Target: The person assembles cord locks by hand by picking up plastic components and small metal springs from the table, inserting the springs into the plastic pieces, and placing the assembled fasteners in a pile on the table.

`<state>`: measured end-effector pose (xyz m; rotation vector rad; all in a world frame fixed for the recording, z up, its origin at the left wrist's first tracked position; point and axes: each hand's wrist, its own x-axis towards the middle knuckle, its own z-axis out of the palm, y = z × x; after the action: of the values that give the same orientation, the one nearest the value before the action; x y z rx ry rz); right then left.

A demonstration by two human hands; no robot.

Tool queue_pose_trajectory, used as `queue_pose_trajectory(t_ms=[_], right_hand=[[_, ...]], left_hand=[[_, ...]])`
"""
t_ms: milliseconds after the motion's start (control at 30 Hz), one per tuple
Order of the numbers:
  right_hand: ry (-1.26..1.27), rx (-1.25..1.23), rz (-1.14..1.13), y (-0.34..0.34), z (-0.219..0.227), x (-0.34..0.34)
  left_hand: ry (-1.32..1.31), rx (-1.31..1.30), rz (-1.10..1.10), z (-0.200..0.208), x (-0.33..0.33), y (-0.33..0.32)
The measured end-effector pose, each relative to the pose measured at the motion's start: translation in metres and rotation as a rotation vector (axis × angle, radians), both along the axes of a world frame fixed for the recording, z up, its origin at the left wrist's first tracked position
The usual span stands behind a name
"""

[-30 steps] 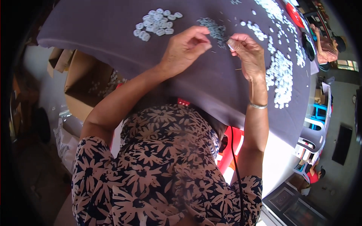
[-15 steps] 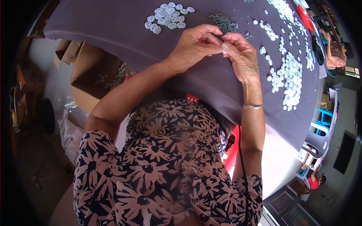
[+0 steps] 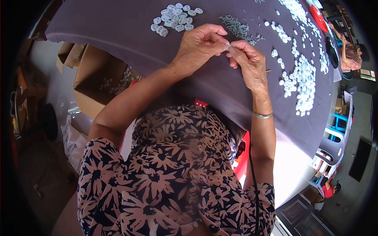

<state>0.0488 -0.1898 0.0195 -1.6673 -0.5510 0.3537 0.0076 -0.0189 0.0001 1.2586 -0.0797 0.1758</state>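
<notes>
Fingertips of both hands pinched together over a tiny white piece (image 3: 228,46), held just above the dark cloth (image 3: 118,35), too small to tell whether one part or two. Left hand (image 3: 199,47) curled, thumb and forefinger closed on the piece from its side; right hand (image 3: 249,65) likewise closed on it from the other, remaining fingers tucked under, wrist resting on the cloth, probably for steadiness in such fine work. Just beyond the fingertips, a small heap of thin grey pins (image 3: 236,26), close enough to pick from without shifting the arms. Farther out past the left fingers, a tidy cluster of white buttons (image 3: 175,17), grouped apart, seemingly a sorted lot. Off to the right of the right fingers, a long loose scatter of white pieces (image 3: 301,78) trailing along the cloth toward its far edge. Below the left forearm, beside the table, an open cardboard box (image 3: 100,84) with more white pieces inside. A silver bangle (image 3: 262,115) on the right wrist.
</notes>
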Motion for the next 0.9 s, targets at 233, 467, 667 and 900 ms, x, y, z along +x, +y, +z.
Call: queue_pose_trajectory(t_ms=[233,467,667,900], right_hand=[[-0.053,-0.025,-0.007,0.000,0.001,0.004],[-0.138,-0.041,0.020,0.007,0.010,0.008],[-0.200,-0.128,0.024,0.006,0.014,0.028],[-0.596,-0.463,0.114,0.019,0.011,0.031]], left_hand=[[-0.083,0.265,0.018,0.001,0.003,0.003],[-0.113,0.367,0.059,0.009,0.003,0.010],[-0.112,0.240,0.113,0.009,0.010,0.028],[-0.096,0.309,0.178,0.002,0.010,0.032]])
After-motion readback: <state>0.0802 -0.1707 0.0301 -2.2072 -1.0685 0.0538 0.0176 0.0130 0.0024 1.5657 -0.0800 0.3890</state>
